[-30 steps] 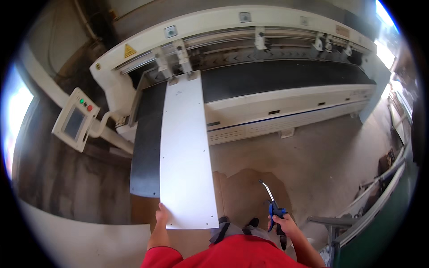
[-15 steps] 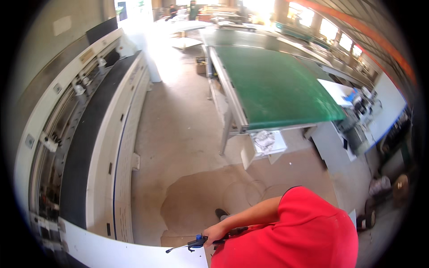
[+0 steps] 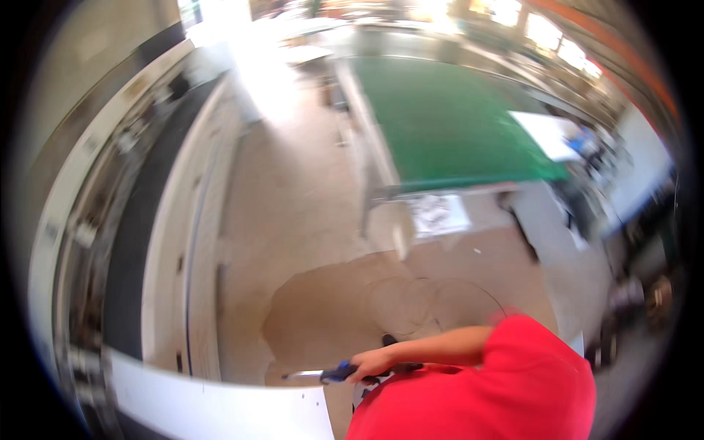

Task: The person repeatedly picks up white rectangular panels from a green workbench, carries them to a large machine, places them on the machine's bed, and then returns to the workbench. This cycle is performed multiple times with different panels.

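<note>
My right hand [image 3: 370, 364] is wrapped around a blow gun [image 3: 339, 372] with a dark body, a blue part and a thin silver nozzle. My bent right arm, in a red sleeve, reaches across to the left. The nozzle points left, level with the far edge of a white board [image 3: 220, 403] at the lower left; whether it touches the board I cannot tell. Nothing of my left hand shows.
A long white machine [image 3: 172, 242] with a dark bed runs along the left. Ahead stands a green-topped conveyor table [image 3: 455, 125]; a small white stand [image 3: 438, 216] is beneath its near end. A thin hose [image 3: 469, 282] loops across the brown floor covering.
My right hand and the blow gun have shifted slightly right and up in the picture. The whole view has tilted and is blurred by motion.
</note>
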A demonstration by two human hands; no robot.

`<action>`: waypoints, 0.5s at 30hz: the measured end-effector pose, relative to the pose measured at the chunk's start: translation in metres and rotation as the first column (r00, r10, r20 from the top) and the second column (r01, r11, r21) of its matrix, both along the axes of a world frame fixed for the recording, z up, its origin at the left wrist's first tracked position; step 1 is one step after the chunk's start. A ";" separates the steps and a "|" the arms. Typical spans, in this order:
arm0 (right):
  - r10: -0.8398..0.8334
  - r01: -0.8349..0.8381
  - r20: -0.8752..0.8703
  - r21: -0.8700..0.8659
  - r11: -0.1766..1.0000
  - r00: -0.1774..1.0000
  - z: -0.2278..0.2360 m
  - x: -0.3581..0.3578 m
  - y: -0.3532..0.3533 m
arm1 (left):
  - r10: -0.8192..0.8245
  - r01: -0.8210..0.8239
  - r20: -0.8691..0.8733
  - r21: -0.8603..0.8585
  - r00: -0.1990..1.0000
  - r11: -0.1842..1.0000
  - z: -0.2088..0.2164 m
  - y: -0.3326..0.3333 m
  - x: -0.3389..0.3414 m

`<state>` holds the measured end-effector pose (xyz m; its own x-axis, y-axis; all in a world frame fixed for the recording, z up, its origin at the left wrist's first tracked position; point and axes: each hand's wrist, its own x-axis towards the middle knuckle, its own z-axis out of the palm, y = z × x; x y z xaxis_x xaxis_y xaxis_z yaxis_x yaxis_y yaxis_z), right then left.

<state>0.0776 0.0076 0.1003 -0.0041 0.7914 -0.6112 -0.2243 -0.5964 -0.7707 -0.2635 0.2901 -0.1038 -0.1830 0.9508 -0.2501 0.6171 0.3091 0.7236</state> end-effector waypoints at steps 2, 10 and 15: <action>0.126 -0.127 0.083 0.005 0.992 0.989 0.001 -0.002 -0.005 | 0.142 -0.139 0.028 -0.074 0.990 0.987 -0.008 -0.027 -0.054; -0.012 0.000 -0.200 -0.057 0.998 0.980 -0.007 -0.003 -0.046 | 0.307 -0.307 -0.014 -0.033 0.952 0.951 0.002 -0.136 -0.072; 0.044 -0.044 -0.153 0.003 0.999 0.987 -0.017 0.010 -0.058 | 0.285 -0.214 0.239 -0.284 0.928 0.935 0.056 -0.163 -0.054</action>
<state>0.0871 -0.0499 0.0834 -0.1323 0.7881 -0.6011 -0.3133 -0.6086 -0.7290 -0.3173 0.1276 -0.0479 -0.2969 0.7831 -0.5464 0.2860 0.6189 0.7316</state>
